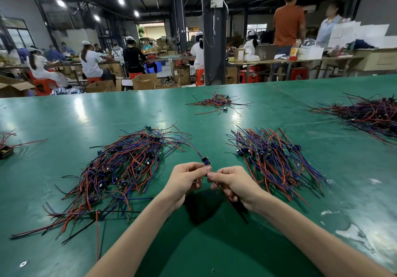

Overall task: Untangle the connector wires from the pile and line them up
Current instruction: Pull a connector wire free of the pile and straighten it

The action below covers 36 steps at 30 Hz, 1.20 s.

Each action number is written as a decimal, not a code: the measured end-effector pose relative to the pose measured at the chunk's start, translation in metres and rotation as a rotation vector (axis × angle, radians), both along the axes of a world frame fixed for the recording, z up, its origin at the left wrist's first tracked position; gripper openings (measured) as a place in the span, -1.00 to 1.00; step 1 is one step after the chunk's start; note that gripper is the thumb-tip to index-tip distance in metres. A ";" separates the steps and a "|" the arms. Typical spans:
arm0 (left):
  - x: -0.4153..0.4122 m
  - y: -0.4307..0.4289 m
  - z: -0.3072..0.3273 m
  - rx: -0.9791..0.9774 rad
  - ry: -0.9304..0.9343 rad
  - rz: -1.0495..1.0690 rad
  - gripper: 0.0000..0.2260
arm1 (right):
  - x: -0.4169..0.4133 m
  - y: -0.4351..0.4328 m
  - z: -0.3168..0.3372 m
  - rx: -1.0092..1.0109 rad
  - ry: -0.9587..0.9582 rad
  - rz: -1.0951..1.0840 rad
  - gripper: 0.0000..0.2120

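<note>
A small blue connector with thin red, blue and black leads sits at twelve o'clock of both hands. The left hand pinches it from below, and the right hand pinches the black leads beside it. A tangled wire pile lies at ten o'clock and an aligned wire bundle at two o'clock, both on the glossy green table. Seated workers fill the dim workshop beyond.
</note>
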State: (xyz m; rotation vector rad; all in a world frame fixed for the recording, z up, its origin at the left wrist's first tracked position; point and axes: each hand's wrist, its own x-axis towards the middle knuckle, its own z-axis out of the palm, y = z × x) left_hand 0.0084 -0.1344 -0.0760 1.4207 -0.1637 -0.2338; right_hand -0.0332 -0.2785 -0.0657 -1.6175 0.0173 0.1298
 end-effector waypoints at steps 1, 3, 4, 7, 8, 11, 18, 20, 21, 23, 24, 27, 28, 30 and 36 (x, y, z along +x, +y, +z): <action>0.000 0.000 -0.001 0.003 -0.007 -0.001 -0.97 | 0.000 -0.001 0.000 -0.002 0.001 -0.001 -0.80; 0.000 -0.001 -0.002 0.018 -0.022 -0.003 -0.97 | 0.000 -0.002 0.000 -0.019 0.001 0.004 -0.79; 0.000 -0.002 -0.003 0.030 -0.029 0.001 -0.97 | 0.000 -0.002 0.000 -0.026 0.000 0.010 -0.78; 0.002 -0.001 -0.004 0.059 -0.049 0.040 -0.94 | 0.000 -0.001 -0.001 -0.006 0.007 0.040 -0.81; 0.004 -0.001 -0.004 0.055 -0.055 0.061 -0.93 | 0.000 0.000 -0.001 -0.002 0.011 0.051 -0.82; 0.007 0.000 -0.004 0.034 -0.075 0.111 -0.90 | -0.001 0.002 -0.001 0.009 0.018 0.070 -0.84; 0.015 0.002 -0.011 0.039 -0.101 0.228 -0.86 | -0.002 0.002 -0.005 -0.008 0.047 0.081 -0.91; 0.019 0.004 -0.013 0.042 -0.106 0.254 -0.86 | -0.002 0.001 -0.006 0.002 0.056 0.079 -0.91; 0.022 0.005 -0.013 0.041 -0.105 0.274 -0.85 | -0.002 0.001 -0.006 0.005 0.059 0.080 -0.90; 0.030 0.007 -0.014 0.047 -0.095 0.315 -0.85 | -0.001 0.001 -0.007 0.003 0.064 0.085 -0.92; 0.033 0.006 -0.015 0.059 -0.095 0.323 -0.84 | -0.001 0.001 -0.008 0.000 0.065 0.086 -0.92; 0.040 0.001 -0.016 0.129 -0.103 0.304 -0.85 | 0.001 0.002 -0.009 0.004 0.076 0.079 -0.94; 0.043 -0.001 -0.017 0.147 -0.103 0.294 -0.84 | 0.001 0.002 -0.009 0.006 0.079 0.073 -0.94; 0.048 -0.004 -0.016 0.166 -0.093 0.273 -0.84 | 0.003 0.001 -0.009 0.011 0.081 0.063 -0.90; 0.051 -0.005 -0.019 0.169 -0.135 0.266 -0.86 | 0.005 -0.002 -0.009 0.058 0.116 0.071 -0.91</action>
